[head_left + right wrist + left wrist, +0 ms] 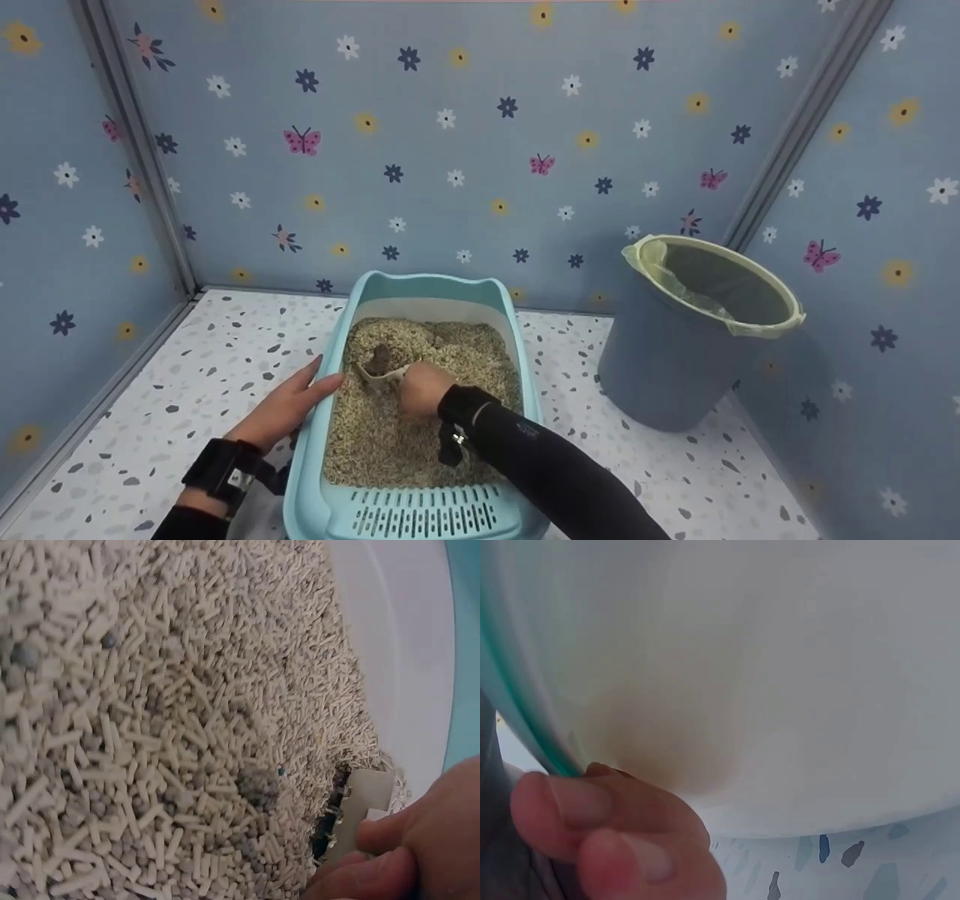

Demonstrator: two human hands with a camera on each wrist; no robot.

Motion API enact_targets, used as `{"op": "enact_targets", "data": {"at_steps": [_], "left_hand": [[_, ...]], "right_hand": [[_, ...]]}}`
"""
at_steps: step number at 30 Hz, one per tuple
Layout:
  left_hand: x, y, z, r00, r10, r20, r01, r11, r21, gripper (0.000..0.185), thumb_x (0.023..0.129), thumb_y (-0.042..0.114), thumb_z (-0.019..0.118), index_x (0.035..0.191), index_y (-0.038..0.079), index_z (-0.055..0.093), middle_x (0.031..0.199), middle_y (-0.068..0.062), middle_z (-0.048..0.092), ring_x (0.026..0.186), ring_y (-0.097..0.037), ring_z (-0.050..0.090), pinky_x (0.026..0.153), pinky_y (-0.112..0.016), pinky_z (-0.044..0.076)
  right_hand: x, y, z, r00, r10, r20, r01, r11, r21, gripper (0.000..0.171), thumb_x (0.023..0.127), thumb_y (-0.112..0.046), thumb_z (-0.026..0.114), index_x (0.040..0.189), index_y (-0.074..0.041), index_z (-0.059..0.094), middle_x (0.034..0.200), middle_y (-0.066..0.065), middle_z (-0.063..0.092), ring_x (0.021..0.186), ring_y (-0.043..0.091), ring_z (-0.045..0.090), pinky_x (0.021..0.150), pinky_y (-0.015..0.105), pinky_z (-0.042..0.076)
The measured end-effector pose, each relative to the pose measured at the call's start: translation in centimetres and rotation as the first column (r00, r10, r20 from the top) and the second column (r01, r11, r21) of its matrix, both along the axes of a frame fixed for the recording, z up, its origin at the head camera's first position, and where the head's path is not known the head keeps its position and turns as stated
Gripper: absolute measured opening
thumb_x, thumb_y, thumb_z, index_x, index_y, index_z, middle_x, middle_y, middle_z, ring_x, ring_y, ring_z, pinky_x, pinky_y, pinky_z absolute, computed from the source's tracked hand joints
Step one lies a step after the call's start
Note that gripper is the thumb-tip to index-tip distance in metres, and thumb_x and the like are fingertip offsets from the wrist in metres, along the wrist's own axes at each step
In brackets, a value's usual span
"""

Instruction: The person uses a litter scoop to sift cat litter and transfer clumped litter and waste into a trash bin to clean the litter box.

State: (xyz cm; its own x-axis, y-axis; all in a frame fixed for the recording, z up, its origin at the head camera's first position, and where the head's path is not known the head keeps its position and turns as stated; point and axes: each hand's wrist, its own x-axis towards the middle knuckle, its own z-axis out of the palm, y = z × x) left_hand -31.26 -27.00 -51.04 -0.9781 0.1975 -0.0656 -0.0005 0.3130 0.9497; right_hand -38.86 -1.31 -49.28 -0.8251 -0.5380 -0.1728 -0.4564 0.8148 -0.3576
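Note:
A pale blue litter box (530,375) with a white inner wall holds tan pellet litter (420,450). My right hand (424,390) grips a beige litter scoop (381,377) over the left part of the litter. At the scoop's far edge is a dark brown clump (381,358). In the right wrist view, the scoop (364,799) dips into the pellets close to the box wall, my thumb and fingers around its handle. My left hand (289,405) holds the box's left rim, thumb over the edge. Its curled fingers (649,810) show against the outer wall in the left wrist view.
A grey-blue bin (667,367) with a pale yellow bag (675,296) over its rim stands right of the box. Blue flowered panels (465,150) rise behind and on both sides. The floor (202,375) is white with grey speckles. A slotted step (424,514) forms the box's near end.

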Motion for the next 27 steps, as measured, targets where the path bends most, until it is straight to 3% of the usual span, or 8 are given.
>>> {"op": "enact_targets", "data": {"at_steps": [6,8,13,16,21,25,27], "left_hand": [[0.0,0.0,0.0,0.999,0.014,-0.031,-0.014,1.0,-0.008,0.089,0.116,0.049,0.055,0.181,0.011,0.006,0.149,-0.037,0.052,0.085,-0.031,0.069,0.067,-0.042,0.06],[0.1,0.0,0.0,0.999,0.018,-0.033,-0.018,1.0,-0.009,0.09,0.116,0.049,0.055,0.181,0.011,0.006,0.154,-0.037,0.048,0.09,-0.032,0.07,0.069,-0.043,0.061],[0.2,0.0,-0.1,1.0,0.024,-0.016,-0.024,1.0,0.001,0.09,0.116,0.05,0.056,0.181,0.012,0.005,0.137,-0.035,0.058,0.087,-0.032,0.07,0.065,-0.045,0.062],[0.1,0.0,-0.1,1.0,0.02,-0.012,-0.019,1.0,0.006,0.09,0.116,0.05,0.055,0.181,0.013,0.005,0.132,-0.035,0.059,0.085,-0.033,0.071,0.063,-0.045,0.062],[0.1,-0.2,-0.3,1.0,0.005,-0.017,-0.005,1.0,-0.012,0.089,0.117,0.05,0.053,0.181,0.013,0.002,0.149,-0.039,0.048,0.081,-0.028,0.066,0.061,-0.042,0.056],[0.0,-0.2,-0.4,1.0,0.003,-0.019,-0.004,1.0,-0.02,0.089,0.117,0.05,0.053,0.181,0.014,0.002,0.149,-0.036,0.049,0.073,-0.024,0.059,0.059,-0.041,0.053],[0.0,-0.2,-0.4,1.0,0.004,-0.025,-0.004,1.0,-0.022,0.089,0.117,0.05,0.053,0.181,0.014,0.003,0.143,-0.034,0.053,0.068,-0.022,0.057,0.057,-0.04,0.051]], "right_hand": [[-1.1,-0.3,-0.8,0.997,0.007,-0.071,-0.006,1.0,0.015,0.051,0.104,-0.003,0.065,0.063,-0.018,0.037,0.063,-0.005,0.031,0.058,0.014,0.031,0.054,0.028,0.032],[-2.5,-0.5,-2.3,0.997,-0.004,-0.082,0.005,1.0,0.013,0.048,0.104,-0.006,0.065,0.065,-0.019,0.04,0.064,-0.005,0.033,0.058,0.015,0.033,0.055,0.029,0.035],[-6.4,-1.0,-6.9,0.993,-0.017,-0.113,0.019,1.0,0.017,0.046,0.106,-0.013,0.061,0.066,-0.022,0.041,0.064,-0.006,0.032,0.056,0.015,0.033,0.054,0.03,0.035],[-7.4,-1.1,-8.0,0.993,-0.02,-0.113,0.022,1.0,0.012,0.047,0.108,-0.014,0.059,0.066,-0.022,0.042,0.064,-0.006,0.033,0.056,0.015,0.033,0.053,0.031,0.034],[-6.7,-1.0,-7.3,0.994,-0.043,-0.103,0.04,0.999,-0.029,0.042,0.115,-0.021,0.056,0.073,-0.02,0.054,0.071,-0.003,0.042,0.059,0.017,0.038,0.057,0.034,0.038],[-5.0,-0.5,-5.2,0.995,-0.01,-0.103,0.004,0.998,-0.058,0.046,0.114,-0.014,0.055,0.07,-0.02,0.045,0.07,-0.003,0.034,0.06,0.017,0.032,0.058,0.035,0.035],[-4.2,0.0,-4.5,0.986,0.033,-0.166,-0.044,0.997,-0.062,0.048,0.11,-0.008,0.055,0.068,-0.022,0.037,0.069,-0.005,0.028,0.059,0.014,0.028,0.056,0.037,0.031]]}}
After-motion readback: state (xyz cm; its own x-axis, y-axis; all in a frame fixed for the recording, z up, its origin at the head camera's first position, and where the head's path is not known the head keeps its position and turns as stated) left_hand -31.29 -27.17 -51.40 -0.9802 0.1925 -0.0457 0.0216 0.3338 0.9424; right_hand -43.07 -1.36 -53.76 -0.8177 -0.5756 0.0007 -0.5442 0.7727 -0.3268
